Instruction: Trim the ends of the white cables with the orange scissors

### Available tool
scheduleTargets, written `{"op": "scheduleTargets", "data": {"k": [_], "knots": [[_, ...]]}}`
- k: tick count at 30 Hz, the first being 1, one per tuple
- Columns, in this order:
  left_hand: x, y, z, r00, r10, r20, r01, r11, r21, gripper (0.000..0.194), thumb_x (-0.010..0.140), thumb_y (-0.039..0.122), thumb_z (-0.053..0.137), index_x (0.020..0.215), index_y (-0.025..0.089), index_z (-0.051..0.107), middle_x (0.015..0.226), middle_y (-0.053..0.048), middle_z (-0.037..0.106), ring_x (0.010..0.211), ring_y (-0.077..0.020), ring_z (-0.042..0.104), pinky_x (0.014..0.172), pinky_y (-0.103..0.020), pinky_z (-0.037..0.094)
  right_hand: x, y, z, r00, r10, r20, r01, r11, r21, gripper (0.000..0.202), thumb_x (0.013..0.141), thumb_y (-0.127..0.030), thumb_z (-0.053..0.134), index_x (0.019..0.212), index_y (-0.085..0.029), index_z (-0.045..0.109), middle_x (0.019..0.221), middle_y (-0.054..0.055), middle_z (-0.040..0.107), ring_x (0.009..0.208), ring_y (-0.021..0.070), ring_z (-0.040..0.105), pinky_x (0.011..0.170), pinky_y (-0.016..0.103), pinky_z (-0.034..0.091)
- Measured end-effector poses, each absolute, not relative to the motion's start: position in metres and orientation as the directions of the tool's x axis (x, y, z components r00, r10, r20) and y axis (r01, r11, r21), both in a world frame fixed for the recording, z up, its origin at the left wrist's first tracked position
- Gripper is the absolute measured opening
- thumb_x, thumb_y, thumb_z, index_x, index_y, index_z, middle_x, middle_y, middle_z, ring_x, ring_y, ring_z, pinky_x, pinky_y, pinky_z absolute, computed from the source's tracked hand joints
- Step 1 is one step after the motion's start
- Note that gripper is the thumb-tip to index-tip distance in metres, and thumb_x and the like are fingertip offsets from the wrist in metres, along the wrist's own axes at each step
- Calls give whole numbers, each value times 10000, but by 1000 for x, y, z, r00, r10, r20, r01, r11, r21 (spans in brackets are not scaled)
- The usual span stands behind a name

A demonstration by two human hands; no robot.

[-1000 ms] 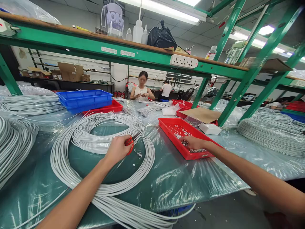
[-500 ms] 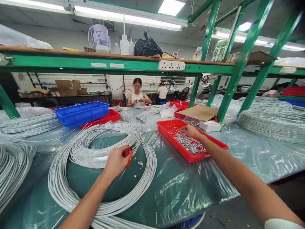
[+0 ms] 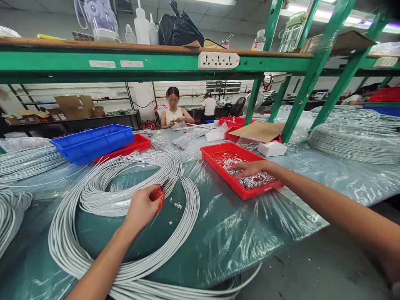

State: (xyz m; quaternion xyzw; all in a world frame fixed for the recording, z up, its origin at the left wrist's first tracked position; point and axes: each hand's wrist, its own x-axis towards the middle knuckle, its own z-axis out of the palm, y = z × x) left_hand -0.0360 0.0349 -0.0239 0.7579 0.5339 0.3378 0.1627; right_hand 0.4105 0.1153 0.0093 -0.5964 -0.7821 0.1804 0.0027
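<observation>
My left hand [image 3: 142,208] is closed around red-handled pliers [image 3: 158,196], their dark jaws pointing up and away over the coiled white cable [image 3: 190,204]. Which exact type of pliers they are I cannot tell. A few small shiny scraps [image 3: 177,205] lie on the green tabletop inside the coil. Over at the right, my right hand [image 3: 252,167] reaches into a red tray [image 3: 243,193], fingers stretched out and apart, palm down. Beneath it, small silvery metal pieces [image 3: 258,180] are heaped in the tray. The fingertips appear to touch them.
A blue tray [image 3: 93,143] sits on another red tray [image 3: 142,143] at the back left. Behind the right tray are a white box [image 3: 271,149] and cardboard [image 3: 259,131]. A green shelf frame [image 3: 168,62] spans the table. Another person [image 3: 175,114] sits opposite.
My right hand has gone from a bunched pinch in the tray to spread fingers over the metal pieces. The left hand keeps the pliers. The view has tilted down and shifted.
</observation>
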Motion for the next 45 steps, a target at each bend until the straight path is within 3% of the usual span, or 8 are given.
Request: {"op": "scheduleTargets", "data": {"k": [3, 7, 13, 20, 25, 30, 39, 45], "knots": [[-35, 33, -23, 212, 923, 321, 708, -371, 601, 263, 805, 320, 515, 609, 186, 401, 557, 53, 327, 560, -94, 298, 530, -228, 228, 409, 97, 12, -314, 897, -311, 928, 221, -300, 765, 583, -509, 791, 1267, -191, 663, 1332, 125, 625, 1225, 370, 566, 976, 409, 481], [-33, 30, -20, 211, 925, 316, 706, -367, 606, 312, 830, 372, 503, 604, 187, 392, 555, 50, 308, 559, -96, 291, 527, -232, 228, 401, 81, 12, -340, 869, -359, 918, 223, -329, 561, 555, -297, 763, 1108, -218, 715, 1100, 82, 721, 1026, 341, 648, 829, 362, 511], [-33, 30, -20, 216, 918, 333, 700, -383, 603, 296, 820, 353, 503, 598, 189, 397, 556, 50, 319, 560, -97, 306, 530, -225, 247, 389, 82, 13, -392, 841, -373, 893, 251, -374, 270, 532, -190, 675, 799, -212, 704, 803, 13, 697, 785, 242, 627, 665, 300, 467], [-35, 30, -20, 209, 916, 343, 706, -384, 595, 227, 788, 273, 507, 611, 192, 390, 566, 51, 339, 573, -100, 310, 542, -221, 252, 403, 105, 24, -350, 863, -364, 885, 177, -431, 357, 597, -430, 689, 835, -165, 670, 673, 2, 618, 628, 174, 562, 526, 260, 421], [-34, 29, -19, 227, 917, 328, 714, -386, 585, 224, 785, 264, 499, 609, 194, 380, 562, 53, 327, 569, -101, 301, 541, -223, 248, 418, 113, 36, -317, 917, -242, 888, 197, -416, 417, 606, -560, 691, 618, -156, 590, 552, 6, 532, 547, 137, 465, 530, 275, 373], [-34, 30, -20, 245, 910, 336, 734, -400, 549, 228, 774, 268, 501, 607, 193, 365, 560, 53, 325, 564, -100, 289, 537, -227, 234, 423, 111, 38, -329, 926, -186, 887, 236, -396, 444, 655, -578, 668, 552, -153, 593, 489, 6, 504, 506, 121, 409, 522, 273, 337], [-35, 31, -21, 251, 907, 337, 733, -406, 546, 231, 800, 285, 489, 621, 190, 377, 570, 56, 333, 577, -99, 289, 549, -222, 242, 427, 108, 30, -332, 922, -197, 893, 241, -379, 459, 703, -587, 647, 648, -134, 696, 545, 57, 624, 527, 155, 520, 544, 263, 403], [-33, 29, -21, 251, 906, 342, 733, -408, 543, 236, 789, 270, 495, 614, 190, 358, 558, 59, 312, 575, -99, 272, 547, -224, 232, 425, 109, 28, -270, 942, -201, 914, 185, -360, 437, 770, -538, 615, 820, -112, 697, 766, 104, 706, 607, 172, 580, 559, 267, 437]]}}
